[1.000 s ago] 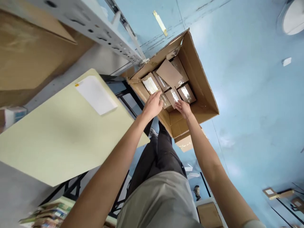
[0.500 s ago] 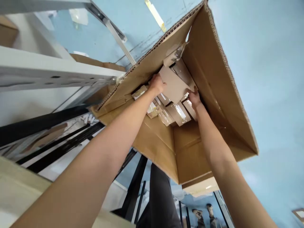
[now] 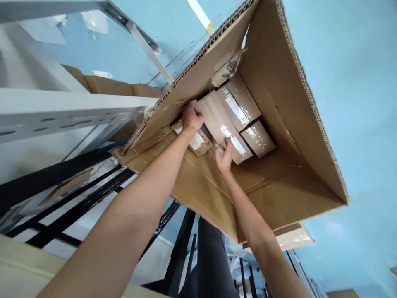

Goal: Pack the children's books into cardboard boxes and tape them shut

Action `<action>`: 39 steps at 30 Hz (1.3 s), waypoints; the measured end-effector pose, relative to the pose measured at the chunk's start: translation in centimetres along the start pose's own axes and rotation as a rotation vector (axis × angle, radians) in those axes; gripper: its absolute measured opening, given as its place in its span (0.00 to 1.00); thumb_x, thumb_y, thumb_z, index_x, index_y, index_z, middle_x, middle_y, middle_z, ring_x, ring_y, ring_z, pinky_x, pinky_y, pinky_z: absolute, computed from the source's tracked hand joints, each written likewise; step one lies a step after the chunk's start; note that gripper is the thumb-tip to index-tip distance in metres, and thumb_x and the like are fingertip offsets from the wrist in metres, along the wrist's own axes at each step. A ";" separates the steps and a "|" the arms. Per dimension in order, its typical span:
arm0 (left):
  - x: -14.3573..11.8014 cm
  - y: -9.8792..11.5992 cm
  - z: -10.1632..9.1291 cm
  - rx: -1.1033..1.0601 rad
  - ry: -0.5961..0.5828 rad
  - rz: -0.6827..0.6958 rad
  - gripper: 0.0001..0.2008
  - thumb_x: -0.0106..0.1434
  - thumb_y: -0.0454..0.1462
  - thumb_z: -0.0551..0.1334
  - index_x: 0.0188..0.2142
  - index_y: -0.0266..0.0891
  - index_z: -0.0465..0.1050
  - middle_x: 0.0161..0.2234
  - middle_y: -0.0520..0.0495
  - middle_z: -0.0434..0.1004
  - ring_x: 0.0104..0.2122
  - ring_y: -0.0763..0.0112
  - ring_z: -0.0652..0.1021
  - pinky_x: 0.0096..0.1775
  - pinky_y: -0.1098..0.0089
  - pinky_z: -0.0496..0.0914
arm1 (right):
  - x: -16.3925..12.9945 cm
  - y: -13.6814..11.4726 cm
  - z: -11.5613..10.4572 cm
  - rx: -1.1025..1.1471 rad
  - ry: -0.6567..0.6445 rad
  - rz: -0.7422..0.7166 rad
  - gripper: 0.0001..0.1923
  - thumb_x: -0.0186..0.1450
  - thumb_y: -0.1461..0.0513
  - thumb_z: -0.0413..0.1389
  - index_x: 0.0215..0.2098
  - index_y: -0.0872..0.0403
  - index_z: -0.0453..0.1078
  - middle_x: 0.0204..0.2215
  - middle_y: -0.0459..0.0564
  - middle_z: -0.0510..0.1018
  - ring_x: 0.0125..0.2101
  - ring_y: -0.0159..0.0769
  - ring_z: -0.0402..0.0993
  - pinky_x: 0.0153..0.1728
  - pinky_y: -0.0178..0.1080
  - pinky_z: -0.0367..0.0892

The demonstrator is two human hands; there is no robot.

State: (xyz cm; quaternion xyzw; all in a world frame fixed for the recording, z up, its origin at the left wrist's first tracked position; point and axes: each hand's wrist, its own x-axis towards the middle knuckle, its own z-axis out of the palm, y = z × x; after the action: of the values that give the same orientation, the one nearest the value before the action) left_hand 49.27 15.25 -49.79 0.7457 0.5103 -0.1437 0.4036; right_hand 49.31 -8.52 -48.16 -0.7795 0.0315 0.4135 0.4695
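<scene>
So I'm elbows-deep in the big carton (image 3: 279, 136), which sits on the blue floor (image 3: 366, 82) tight against the shelf rail (image 3: 62, 111), with a bunch of taped parcels packed down in its far corner. My left hand (image 3: 191, 117) is clamped on the near-left edge of the long parcel (image 3: 214, 118), and my right hand (image 3: 223, 156) has its fingers curled up against the low end of that same parcel, so both are gripping it. The parcel lies tilted on top of the others, touching the label parcel (image 3: 194, 140) under my left wrist.

What could go wrong, I reckon: the tape on these things is shiny and looks slick, so my right fingertips could slide off if I pull at an angle, and the parcel drops back in and knocks the two neighbours (image 3: 248, 120) out of their rows. The left flap (image 3: 186, 82) leans in over my left hand too, so I could snag it on the way up. And the label parcel looks loose enough to get dragged along.

Versus half a second ago: my right hand was over on the right side of the stack, now it's come across to the near end. The flat brown piece that was lying on top isn't in view any more, and the taped parcels under it show
</scene>
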 end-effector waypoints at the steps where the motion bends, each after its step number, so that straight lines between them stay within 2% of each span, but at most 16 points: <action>1: -0.7 -0.3 -0.2 0.005 0.032 -0.040 0.30 0.77 0.47 0.69 0.72 0.38 0.73 0.70 0.38 0.80 0.75 0.52 0.71 0.77 0.52 0.67 | -0.6 0.2 0.5 -0.034 -0.071 0.015 0.46 0.74 0.45 0.66 0.83 0.49 0.60 0.84 0.59 0.63 0.85 0.47 0.54 0.81 0.51 0.61; 3: -2.9 -0.1 -0.6 0.019 0.082 -0.144 0.26 0.77 0.42 0.69 0.70 0.34 0.74 0.71 0.34 0.78 0.76 0.51 0.71 0.77 0.53 0.65 | -1.0 0.2 0.8 -0.086 -0.206 0.056 0.48 0.72 0.46 0.67 0.83 0.50 0.61 0.85 0.57 0.60 0.87 0.47 0.48 0.84 0.53 0.54; 6: -8.0 2.2 -1.2 0.050 -0.051 -0.239 0.25 0.77 0.34 0.64 0.71 0.32 0.72 0.75 0.28 0.73 0.75 0.48 0.72 0.76 0.53 0.66 | -0.7 -1.6 -0.3 -0.135 -0.277 0.135 0.47 0.71 0.49 0.67 0.83 0.51 0.61 0.85 0.54 0.62 0.86 0.44 0.50 0.86 0.51 0.46; 8: -12.4 4.5 -1.8 0.036 -0.214 -0.280 0.22 0.77 0.34 0.63 0.68 0.31 0.75 0.71 0.26 0.77 0.72 0.48 0.77 0.73 0.54 0.69 | -1.4 -3.7 -1.7 -0.172 -0.230 0.206 0.44 0.70 0.51 0.67 0.80 0.55 0.66 0.82 0.58 0.67 0.84 0.48 0.57 0.85 0.52 0.48; 9: -14.7 5.7 -2.2 0.018 -0.248 -0.285 0.20 0.75 0.33 0.64 0.64 0.31 0.78 0.67 0.26 0.82 0.69 0.47 0.80 0.71 0.55 0.72 | -2.2 -4.8 -2.6 -0.193 -0.207 0.234 0.42 0.69 0.52 0.68 0.77 0.56 0.69 0.80 0.62 0.70 0.82 0.52 0.62 0.84 0.54 0.51; 11: -19.5 7.9 -3.3 -0.026 -0.280 -0.262 0.21 0.74 0.31 0.64 0.64 0.35 0.80 0.65 0.30 0.85 0.69 0.51 0.81 0.71 0.58 0.72 | -4.6 -7.2 -4.5 -0.238 -0.185 0.253 0.35 0.68 0.54 0.68 0.71 0.57 0.75 0.75 0.66 0.77 0.78 0.57 0.71 0.82 0.57 0.58; 14: -26.7 10.5 -5.6 -0.094 -0.287 -0.230 0.18 0.75 0.32 0.64 0.61 0.37 0.83 0.64 0.30 0.85 0.67 0.48 0.83 0.69 0.57 0.75 | -9.3 -10.4 -7.5 -0.288 -0.187 0.156 0.24 0.67 0.54 0.68 0.60 0.51 0.81 0.66 0.63 0.86 0.72 0.58 0.80 0.78 0.57 0.67; 16: -31.3 11.7 -7.3 -0.153 -0.277 -0.190 0.17 0.74 0.30 0.64 0.59 0.40 0.84 0.63 0.33 0.87 0.66 0.51 0.85 0.69 0.58 0.76 | -12.7 -12.4 -9.4 -0.303 -0.181 0.082 0.21 0.67 0.52 0.69 0.56 0.49 0.82 0.60 0.61 0.89 0.69 0.58 0.83 0.76 0.58 0.69; 18: -35.6 12.5 -9.0 -0.240 -0.259 -0.134 0.18 0.72 0.28 0.65 0.58 0.43 0.84 0.62 0.38 0.88 0.64 0.55 0.86 0.68 0.61 0.77 | -15.9 -14.4 -11.2 -0.335 -0.190 0.003 0.20 0.68 0.50 0.67 0.55 0.49 0.82 0.59 0.61 0.90 0.66 0.58 0.85 0.74 0.59 0.71; 21: -41.8 12.4 -11.3 -0.472 -0.217 -0.070 0.18 0.72 0.28 0.65 0.56 0.45 0.84 0.62 0.41 0.89 0.63 0.60 0.87 0.70 0.60 0.77 | -20.6 -17.8 -13.1 -0.384 -0.214 -0.177 0.22 0.71 0.48 0.63 0.58 0.48 0.82 0.62 0.61 0.88 0.65 0.56 0.86 0.73 0.59 0.73; 25: -50.1 9.9 -13.5 -0.867 -0.053 0.011 0.12 0.68 0.40 0.69 0.50 0.42 0.83 0.57 0.35 0.91 0.62 0.49 0.87 0.72 0.48 0.76 | -27.8 -22.7 -13.9 -0.406 -0.283 -0.503 0.28 0.73 0.44 0.61 0.61 0.52 0.82 0.63 0.64 0.87 0.63 0.58 0.86 0.69 0.59 0.78; 27: -54.3 8.0 -14.4 -1.070 0.004 0.075 0.21 0.64 0.49 0.73 0.51 0.40 0.83 0.58 0.32 0.90 0.62 0.44 0.87 0.70 0.44 0.77 | -32.0 -24.8 -13.5 -0.423 -0.352 -0.659 0.30 0.76 0.42 0.58 0.62 0.54 0.81 0.61 0.65 0.88 0.60 0.58 0.88 0.66 0.59 0.80; 30: -61.6 4.4 -15.7 -1.298 0.103 0.112 0.32 0.57 0.60 0.76 0.52 0.41 0.83 0.58 0.32 0.90 0.60 0.42 0.88 0.66 0.44 0.79 | -39.2 -26.4 -12.1 -0.473 -0.470 -0.825 0.30 0.78 0.40 0.56 0.62 0.53 0.82 0.59 0.65 0.89 0.58 0.57 0.88 0.63 0.57 0.82; 32: -67.1 1.2 -16.4 -1.410 0.240 0.112 0.36 0.55 0.63 0.78 0.52 0.42 0.83 0.58 0.33 0.90 0.58 0.43 0.88 0.65 0.45 0.79 | -44.4 -26.4 -10.4 -0.516 -0.559 -0.896 0.31 0.78 0.39 0.56 0.61 0.53 0.82 0.59 0.65 0.89 0.59 0.57 0.88 0.63 0.57 0.81; 35: -75.9 -5.1 -16.5 -1.564 0.495 0.081 0.36 0.54 0.63 0.79 0.53 0.43 0.84 0.58 0.35 0.90 0.58 0.45 0.88 0.64 0.48 0.79 | -52.4 -24.6 -6.8 -0.588 -0.751 -0.983 0.33 0.78 0.38 0.57 0.62 0.54 0.82 0.61 0.67 0.88 0.60 0.56 0.87 0.64 0.58 0.80; 39: -87.6 -15.0 -14.1 -1.775 0.904 -0.048 0.34 0.53 0.61 0.80 0.51 0.42 0.86 0.56 0.35 0.91 0.56 0.45 0.89 0.63 0.48 0.79 | -62.4 -20.0 -0.8 -0.699 -1.035 -1.092 0.32 0.78 0.39 0.57 0.63 0.54 0.81 0.63 0.66 0.87 0.61 0.55 0.86 0.65 0.58 0.80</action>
State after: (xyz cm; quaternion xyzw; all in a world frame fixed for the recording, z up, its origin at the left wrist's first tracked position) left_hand -5.07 -28.36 7.16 0.1478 0.5537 0.5794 0.5796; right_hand 17.59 -19.11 8.20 -0.4973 -0.7018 0.4196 0.2899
